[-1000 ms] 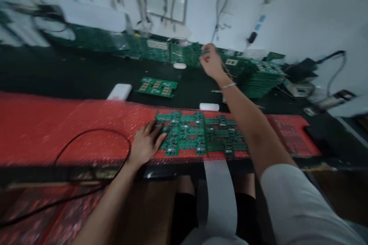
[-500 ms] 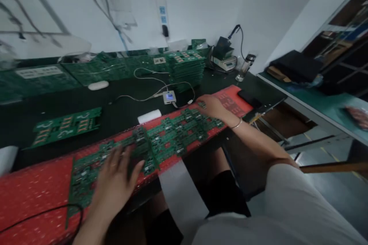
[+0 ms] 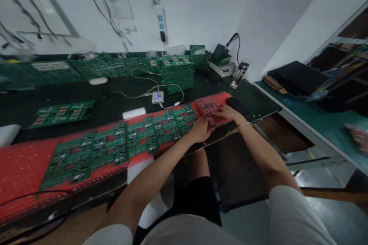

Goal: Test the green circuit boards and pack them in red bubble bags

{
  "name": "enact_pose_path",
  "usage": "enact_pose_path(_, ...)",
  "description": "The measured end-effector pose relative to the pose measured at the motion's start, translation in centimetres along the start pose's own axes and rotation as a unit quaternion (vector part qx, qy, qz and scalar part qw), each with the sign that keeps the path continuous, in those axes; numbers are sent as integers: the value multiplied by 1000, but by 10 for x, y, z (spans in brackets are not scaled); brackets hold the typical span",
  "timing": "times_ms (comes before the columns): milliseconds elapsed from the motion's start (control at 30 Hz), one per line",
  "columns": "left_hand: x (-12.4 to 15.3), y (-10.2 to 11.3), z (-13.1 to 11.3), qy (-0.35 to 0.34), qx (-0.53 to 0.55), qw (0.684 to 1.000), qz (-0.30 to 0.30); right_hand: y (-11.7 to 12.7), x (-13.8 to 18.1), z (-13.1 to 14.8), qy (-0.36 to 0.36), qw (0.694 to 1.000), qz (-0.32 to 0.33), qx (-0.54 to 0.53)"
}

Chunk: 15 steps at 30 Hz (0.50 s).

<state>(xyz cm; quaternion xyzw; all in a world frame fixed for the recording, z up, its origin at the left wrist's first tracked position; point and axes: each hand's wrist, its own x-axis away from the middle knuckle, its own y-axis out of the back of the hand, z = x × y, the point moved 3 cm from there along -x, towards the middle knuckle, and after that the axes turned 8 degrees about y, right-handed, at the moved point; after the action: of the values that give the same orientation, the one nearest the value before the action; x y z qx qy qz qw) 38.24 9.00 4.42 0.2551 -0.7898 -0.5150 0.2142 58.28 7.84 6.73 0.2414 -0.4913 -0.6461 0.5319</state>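
A row of green circuit boards (image 3: 140,138) lies on a long sheet of red bubble wrap (image 3: 25,160). At the row's right end, circuit board pads show through a red wrapping (image 3: 207,108). My left hand (image 3: 200,129) is at the near edge of this red-wrapped circuit board, fingers bent against it and thumb out to the right. From the right side, my right hand (image 3: 228,112) has its fingers closed on the same board's edge. The fingertips' grip is partly hidden.
A tall stack of green boards (image 3: 176,76) stands behind the row. Near it are a small cabled device with a lit screen (image 3: 158,97) and a white roll (image 3: 134,113). A black phone (image 3: 237,105) lies right of my hands. A glass bottle (image 3: 240,73) stands farther back.
My left hand has moved right, from over the left boards to the red-wrapped board. My right hand has moved off the green boards onto it too. The green boards now lie in a neater row.
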Motion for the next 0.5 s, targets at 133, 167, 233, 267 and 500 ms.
enact_pose_path(133, 3, -3, -4, 18, -37, 999, -30, 9, -3, -18, 72, 996, 14, -42)
enact_pose_path(167, 2, -2, -5, 31, -43, 998, -42, 11, -2, -23, 106, 993, 27, -49)
enact_pose_path(233, -2, -1, -7, 53, -45, 996, -57, 12, 3, -34, 184, 980, 65, -45)
enact_pose_path(267, -5, -2, -8, 56, -44, 996, -58, 11, 6, -39, 219, 972, 81, -32)
enact_pose_path(500, -23, -19, -14, 37, -31, 996, -70, -6, 21, -53, 282, 958, 56, 1)
